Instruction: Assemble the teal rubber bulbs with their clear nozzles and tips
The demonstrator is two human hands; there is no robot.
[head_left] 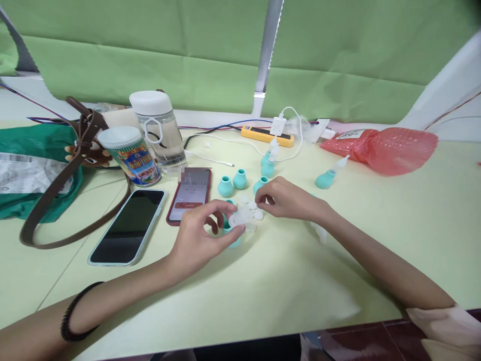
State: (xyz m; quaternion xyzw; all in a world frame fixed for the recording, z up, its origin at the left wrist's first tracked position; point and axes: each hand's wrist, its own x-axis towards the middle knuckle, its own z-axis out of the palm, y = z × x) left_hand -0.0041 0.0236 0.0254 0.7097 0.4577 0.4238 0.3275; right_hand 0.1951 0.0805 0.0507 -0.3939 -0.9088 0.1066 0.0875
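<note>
Between the thumb and fingers of my left hand (201,225) is a translucent plastic piece (240,215), held above the table. My right hand (280,198) is closed in a pinch over several small white discs (257,214); whatever its fingertips hold is hidden. Teal rubber bulbs with open necks stand close by, one bulb (225,186) beyond my left hand and another bulb (260,184) behind my right fingers. More teal bulbs are partly covered by my left hand. A bulb with a clear nozzle (325,179) lies tilted to the right, and another nozzled bulb (268,165) stands farther back.
A phone with a running timer (190,195) and a dark-screened phone (130,228) lie left. Behind them stand a noodle cup (135,160) and a water bottle (165,135). A yellow power strip (263,135), white cable and red plastic bag (391,149) line the back.
</note>
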